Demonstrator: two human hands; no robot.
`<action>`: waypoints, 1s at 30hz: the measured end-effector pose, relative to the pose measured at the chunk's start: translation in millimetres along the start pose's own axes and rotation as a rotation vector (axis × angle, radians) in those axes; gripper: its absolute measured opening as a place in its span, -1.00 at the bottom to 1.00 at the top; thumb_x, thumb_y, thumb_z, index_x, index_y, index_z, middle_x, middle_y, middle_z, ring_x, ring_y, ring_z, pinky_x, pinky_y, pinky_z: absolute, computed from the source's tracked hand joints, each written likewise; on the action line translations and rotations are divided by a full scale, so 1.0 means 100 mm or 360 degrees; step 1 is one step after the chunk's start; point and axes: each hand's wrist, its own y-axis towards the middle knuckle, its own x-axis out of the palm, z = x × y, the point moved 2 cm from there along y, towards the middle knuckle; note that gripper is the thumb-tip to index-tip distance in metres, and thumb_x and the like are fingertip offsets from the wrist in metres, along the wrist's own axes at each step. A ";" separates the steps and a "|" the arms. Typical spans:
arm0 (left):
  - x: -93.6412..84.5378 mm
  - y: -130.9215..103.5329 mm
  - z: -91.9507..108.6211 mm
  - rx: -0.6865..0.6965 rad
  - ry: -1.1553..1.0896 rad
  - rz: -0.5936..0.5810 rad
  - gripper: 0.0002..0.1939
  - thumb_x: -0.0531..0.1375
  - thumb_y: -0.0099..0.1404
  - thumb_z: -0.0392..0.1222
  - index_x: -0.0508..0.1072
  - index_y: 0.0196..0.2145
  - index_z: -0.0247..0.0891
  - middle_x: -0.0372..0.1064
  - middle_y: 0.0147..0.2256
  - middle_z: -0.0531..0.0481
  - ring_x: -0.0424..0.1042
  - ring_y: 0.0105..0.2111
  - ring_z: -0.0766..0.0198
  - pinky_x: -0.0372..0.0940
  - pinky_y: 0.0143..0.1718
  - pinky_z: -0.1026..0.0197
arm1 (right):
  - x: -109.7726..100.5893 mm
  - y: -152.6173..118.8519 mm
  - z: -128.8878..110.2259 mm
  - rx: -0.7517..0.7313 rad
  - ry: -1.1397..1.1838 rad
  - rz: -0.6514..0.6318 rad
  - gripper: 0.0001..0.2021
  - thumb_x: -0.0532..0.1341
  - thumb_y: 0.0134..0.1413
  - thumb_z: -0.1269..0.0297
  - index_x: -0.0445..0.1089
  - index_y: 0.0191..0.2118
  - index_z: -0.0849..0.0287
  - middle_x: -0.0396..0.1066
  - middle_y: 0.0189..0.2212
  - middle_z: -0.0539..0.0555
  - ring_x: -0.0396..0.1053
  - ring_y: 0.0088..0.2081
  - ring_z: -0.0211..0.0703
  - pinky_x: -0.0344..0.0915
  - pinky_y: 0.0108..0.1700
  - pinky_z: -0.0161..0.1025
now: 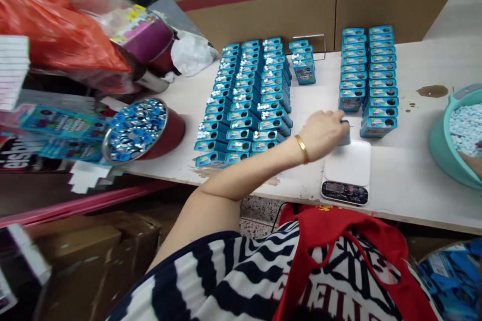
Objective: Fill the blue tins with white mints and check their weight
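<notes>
My left hand (324,135), with a gold bangle at its wrist, is closed on a small blue box (345,136) over the back edge of the white scale (347,163). The scale's display reads about zero. My right hand (470,162) shows only in part at the right edge, inside the teal tub (439,143) of pale blue candies (467,125); its fingers are mostly hidden. Behind the scale stand two columns of blue boxes (379,125). Left of my left hand, more rows of boxes (239,123) stand upright, many with white candies on top.
A red bowl (175,128) of blue-and-silver wrapped pieces sits on the left. A large cardboard box (263,20) stands along the back, with a wire holder (324,47) before it. Orange bags (56,25) lie at the upper left.
</notes>
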 end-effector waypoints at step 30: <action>1.39 -1.55 0.33 -0.0692 -0.1415 0.0713 -0.83 0.14 0.38 -0.13 0.37 -0.35 -0.25 0.36 -0.40 0.04 0.36 -0.37 0.33 0.23 -0.31 0.28 | -0.45 -0.38 -0.05 0.0771 0.2067 0.0708 -0.75 0.23 -0.10 0.62 0.29 -0.61 0.16 0.30 -0.57 0.06 0.27 -0.53 -0.20 0.18 -0.45 -0.12</action>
